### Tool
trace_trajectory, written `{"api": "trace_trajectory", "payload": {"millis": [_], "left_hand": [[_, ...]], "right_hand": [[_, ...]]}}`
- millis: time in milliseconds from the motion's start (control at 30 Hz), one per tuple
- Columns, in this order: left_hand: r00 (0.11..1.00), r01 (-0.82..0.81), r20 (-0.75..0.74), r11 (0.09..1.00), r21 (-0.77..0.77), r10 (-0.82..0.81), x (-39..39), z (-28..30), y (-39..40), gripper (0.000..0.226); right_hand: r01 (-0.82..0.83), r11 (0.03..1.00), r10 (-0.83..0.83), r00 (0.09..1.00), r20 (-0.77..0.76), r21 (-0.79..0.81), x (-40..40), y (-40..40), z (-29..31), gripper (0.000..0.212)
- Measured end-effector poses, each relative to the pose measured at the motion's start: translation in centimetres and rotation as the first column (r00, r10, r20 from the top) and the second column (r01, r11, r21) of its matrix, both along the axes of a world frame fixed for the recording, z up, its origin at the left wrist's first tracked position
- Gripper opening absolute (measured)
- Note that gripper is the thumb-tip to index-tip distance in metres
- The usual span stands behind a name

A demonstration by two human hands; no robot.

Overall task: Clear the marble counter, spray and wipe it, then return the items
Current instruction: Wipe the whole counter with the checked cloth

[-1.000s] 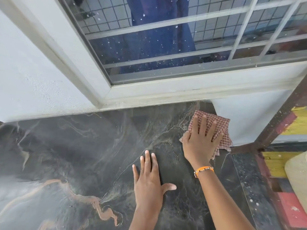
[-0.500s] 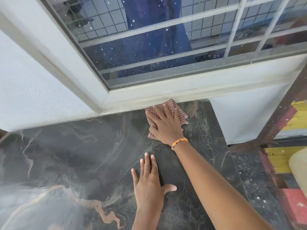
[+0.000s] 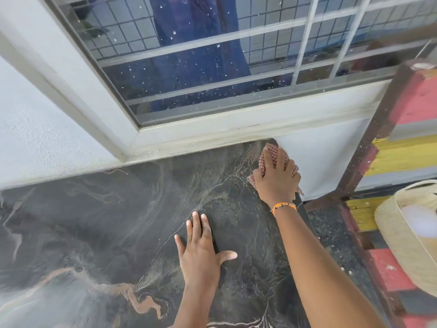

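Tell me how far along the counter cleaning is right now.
Clearing looks done: no items show on the marble counter. Wiping is in hand: the right hand presses a checked cloth into the far right corner while the left hand lies flat on the stone. Returning the items is left; none are in view.

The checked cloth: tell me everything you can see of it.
The cloth is a small rag in a red-and-pale check, thin woven fabric by its look, crumpled rather than spread flat. It lies at the far right corner of the marble counter, against the white wall below the window frame. The right hand presses down on it with fingers spread, covering most of it; only its far corner and frayed edges by the wrist show. The left hand rests flat on the counter, apart from it.
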State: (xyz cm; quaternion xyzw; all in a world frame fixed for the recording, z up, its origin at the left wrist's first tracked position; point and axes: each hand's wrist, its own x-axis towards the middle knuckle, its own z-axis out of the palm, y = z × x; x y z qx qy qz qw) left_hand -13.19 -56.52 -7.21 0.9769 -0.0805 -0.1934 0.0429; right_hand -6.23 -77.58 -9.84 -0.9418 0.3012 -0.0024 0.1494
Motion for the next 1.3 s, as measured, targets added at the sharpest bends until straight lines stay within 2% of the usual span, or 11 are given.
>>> {"api": "trace_trajectory", "payload": {"millis": [133,367,467,633,767,867,933,1033,1133,1200,1300], "left_hand": [[1.0,0.014,0.016,0.999,-0.038,-0.013,-0.1,0.1,0.1,0.109],[0.996,0.01,0.086,0.963,-0.269,0.014,-4.6,-0.1,2.1,0.106],[0.997,0.023,0.073,0.956,-0.293,-0.001,-8.1,-0.5,4.6,0.109],[0.997,-0.065,0.025,0.946,-0.317,0.077,-11.7,0.2,9.6,0.109],[0.99,-0.129,0.007,0.933,-0.335,0.139,-12.6,0.8,11.9,0.107],[0.986,-0.157,0.0,0.92,-0.359,0.168,-13.1,1.1,13.6,0.106],[0.982,-0.184,-0.026,0.914,-0.363,0.188,-13.7,1.3,14.9,0.107],[0.983,-0.181,-0.036,0.938,-0.295,0.178,-14.9,1.9,16.6,0.111],[0.99,-0.135,-0.067,0.961,-0.239,0.123,-16.2,2.4,17.0,0.115],[0.994,-0.086,-0.089,0.971,-0.224,0.068,-17.1,2.5,16.8,0.117],[0.993,0.01,-0.113,0.978,-0.209,-0.034,-18.2,2.3,16.1,0.118]], "right_hand": [[0.009,1.0,-0.01,0.998,-0.055,-0.023,-6.6,1.9,0.2,0.058],[0.02,0.993,-0.032,0.994,-0.102,-0.115,-18.5,5.5,-0.3,0.06],[0.003,0.992,-0.019,0.992,-0.127,-0.124,-19.7,6.6,-0.6,0.061],[0.04,0.995,-0.05,0.993,-0.105,-0.096,-17.8,8.3,-0.6,0.064],[-0.126,0.99,0.122,0.991,-0.059,-0.062,-14.5,12.7,-0.4,0.064],[-0.312,0.949,0.311,0.95,-0.035,-0.041,-12.1,18.2,-0.1,0.065],[-0.474,0.88,0.474,0.88,-0.026,-0.027,-11.5,22.2,-0.1,0.065],[-0.706,0.709,0.705,0.709,-0.018,0.0,-12.4,27.0,0.0,0.063],[-0.792,0.61,0.792,0.61,-0.016,-0.017,-14.9,27.5,-0.3,0.062],[-0.78,0.624,0.781,0.625,-0.001,-0.038,-16.8,25.7,-0.3,0.061],[-0.681,0.731,0.681,0.732,-0.016,-0.043,-19.2,21.3,-0.4,0.063]]}}
